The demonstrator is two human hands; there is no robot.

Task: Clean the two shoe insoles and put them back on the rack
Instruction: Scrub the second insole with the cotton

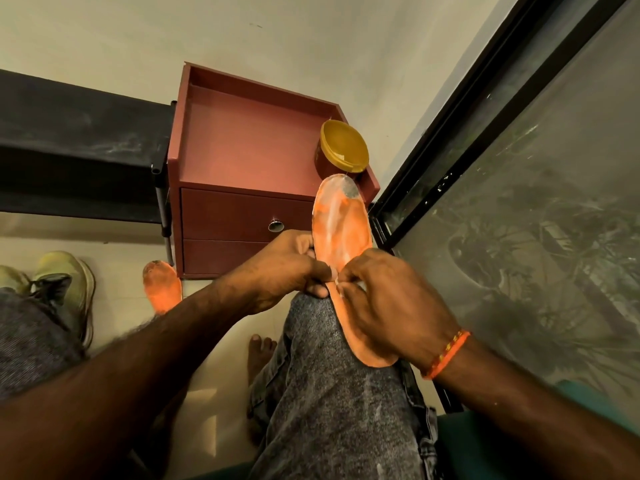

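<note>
- Presently, risk: the insole [341, 230] rests only on the knee [318, 306]; a hard rub could slide it off to the floor, toward 6 o'clock.
- Risk: the jar [343, 147], at 12 o'clock from the insole's tip, might be knocked.
- Insole: orange, pale smears, dark grime at the toe end.
- Left hand [280, 268]: pinching the insole's edge.
- Right hand [391, 303]: curled round the insole; something small and pale shows at the fingertips, unclear what.
- Second insole [162, 287]: on the floor at 9 o'clock, beside the cabinet [242, 143]; grimy toe.
</note>
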